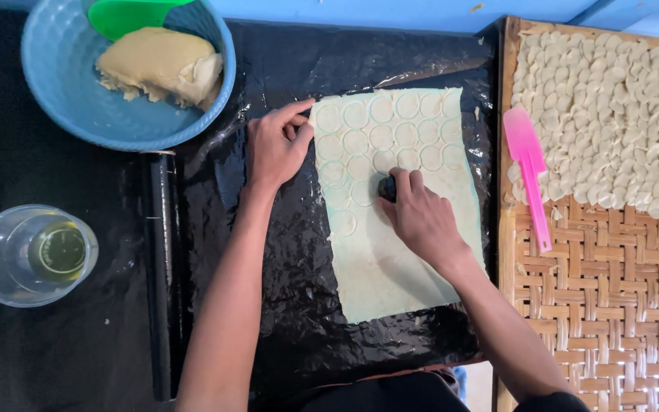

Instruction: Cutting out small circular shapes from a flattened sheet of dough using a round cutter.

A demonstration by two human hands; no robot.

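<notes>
A thin pale sheet of rolled dough (390,267) lies on black plastic wrap (284,305), its far half marked with several cut circles. My right hand (421,217) is closed on a small dark round cutter (387,187) and presses it into the dough near the sheet's middle. My left hand (278,145) rests at the sheet's upper left corner, with its fingertips on the dough's edge.
A blue bowl (62,84) with a lump of dough (160,65) and a green scraper (127,14) sits at top left. A black rolling pin (163,275) and a clear cup of oil (32,255) lie left. At right, a woven tray (612,290) holds several dough discs (612,107) and a pink spatula (529,168).
</notes>
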